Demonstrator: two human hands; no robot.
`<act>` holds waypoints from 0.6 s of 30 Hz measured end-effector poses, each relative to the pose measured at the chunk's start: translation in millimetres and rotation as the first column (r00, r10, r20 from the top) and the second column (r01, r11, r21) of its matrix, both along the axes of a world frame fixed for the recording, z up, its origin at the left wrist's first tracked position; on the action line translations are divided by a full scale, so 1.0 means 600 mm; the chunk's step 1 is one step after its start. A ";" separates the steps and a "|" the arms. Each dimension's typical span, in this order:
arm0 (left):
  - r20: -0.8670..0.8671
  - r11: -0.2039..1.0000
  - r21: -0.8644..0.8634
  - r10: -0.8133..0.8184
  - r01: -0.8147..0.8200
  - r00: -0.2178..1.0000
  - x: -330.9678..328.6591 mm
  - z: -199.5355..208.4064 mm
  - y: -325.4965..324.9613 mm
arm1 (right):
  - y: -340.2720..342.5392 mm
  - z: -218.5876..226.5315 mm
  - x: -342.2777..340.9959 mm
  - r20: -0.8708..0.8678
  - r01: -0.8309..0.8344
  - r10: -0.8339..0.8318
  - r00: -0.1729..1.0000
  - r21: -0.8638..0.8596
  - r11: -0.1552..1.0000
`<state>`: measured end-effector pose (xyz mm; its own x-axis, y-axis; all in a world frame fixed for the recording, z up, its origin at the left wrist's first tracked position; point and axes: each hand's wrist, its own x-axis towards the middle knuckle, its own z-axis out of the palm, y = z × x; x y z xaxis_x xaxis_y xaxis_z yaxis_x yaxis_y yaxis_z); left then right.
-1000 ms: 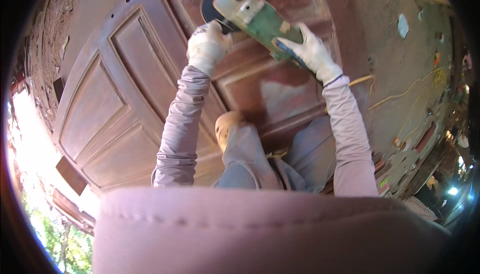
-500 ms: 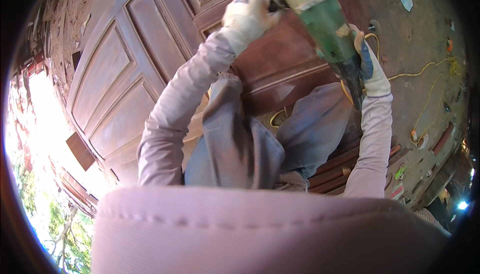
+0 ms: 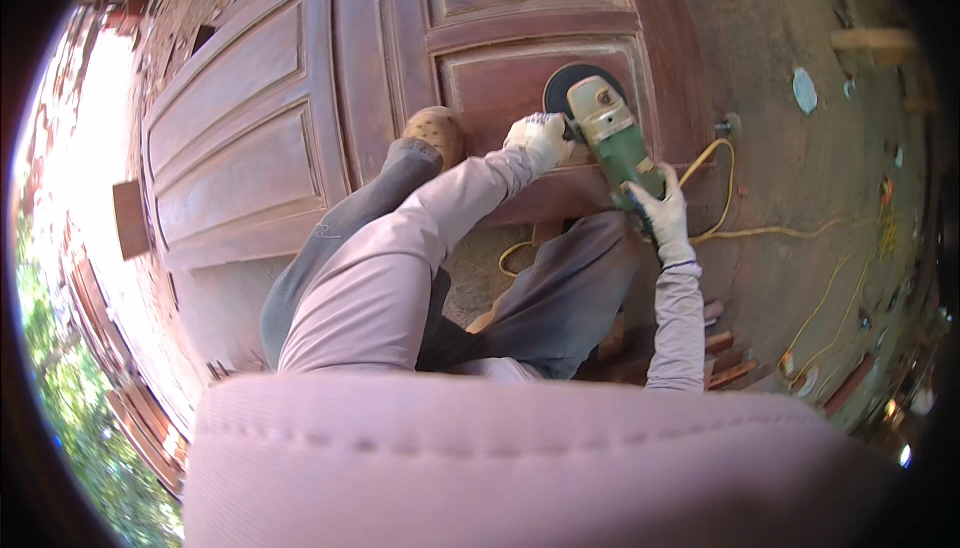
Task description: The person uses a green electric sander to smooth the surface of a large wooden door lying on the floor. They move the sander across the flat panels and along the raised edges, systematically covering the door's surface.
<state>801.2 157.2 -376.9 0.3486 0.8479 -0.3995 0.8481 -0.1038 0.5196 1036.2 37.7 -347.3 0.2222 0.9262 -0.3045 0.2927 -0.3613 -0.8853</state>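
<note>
Both my hands wear white work gloves and hold a green angle grinder point(image 3: 628, 156) with a pale metal head. My left hand point(image 3: 540, 141) is closed round its side handle. Farther back, my right hand point(image 3: 663, 210) grips the green body near its rear end. A dark round disc point(image 3: 578, 83) at the tool's front lies over a recessed panel of the reddish-brown wooden door point(image 3: 395, 48). Whether the disc touches the wood I cannot tell. My left foot, in a brown perforated clog point(image 3: 437, 131), rests on the door.
A yellow cord point(image 3: 770, 231) loops from near the grinder across the dirt floor to the right. Wooden strips point(image 3: 730, 360) lie beside my right forearm. A wooden block point(image 3: 130, 220) is at the door's left end. A pale flat scrap point(image 3: 804, 91) lies at the far right.
The grinder has come down onto or close over the door panel, farther from me, with both hands still on it. My left foot now rests on the door, and the view has shifted.
</note>
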 end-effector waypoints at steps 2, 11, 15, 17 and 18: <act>-0.036 0.997 -0.040 0.069 -0.070 0.997 -0.015 -0.028 -0.015 | 0.003 -0.019 -0.012 0.040 -0.077 0.079 0.996 -0.040 0.996; -0.230 0.901 -0.144 0.373 -0.410 0.899 -0.122 -0.057 -0.075 | 0.045 -0.068 -0.113 0.269 -0.305 0.312 0.911 -0.069 0.950; -0.267 0.868 -0.132 0.434 -0.479 0.860 -0.142 -0.060 -0.038 | 0.090 -0.058 -0.149 0.272 -0.311 0.363 0.891 -0.217 0.925; -0.240 0.905 -0.112 0.377 -0.411 0.895 -0.126 -0.064 -0.001 | 0.111 -0.066 -0.127 0.244 -0.276 0.325 0.914 -0.213 0.937; -0.237 0.920 -0.097 0.348 -0.379 0.907 -0.113 -0.058 0.014 | 0.122 -0.065 -0.119 0.225 -0.263 0.308 0.924 -0.212 0.941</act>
<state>733.2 165.9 -411.9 -0.0788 0.8305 -0.5514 0.9043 0.2924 0.3111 965.0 111.0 -386.4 0.0467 0.8987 -0.4361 0.6108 -0.3712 -0.6994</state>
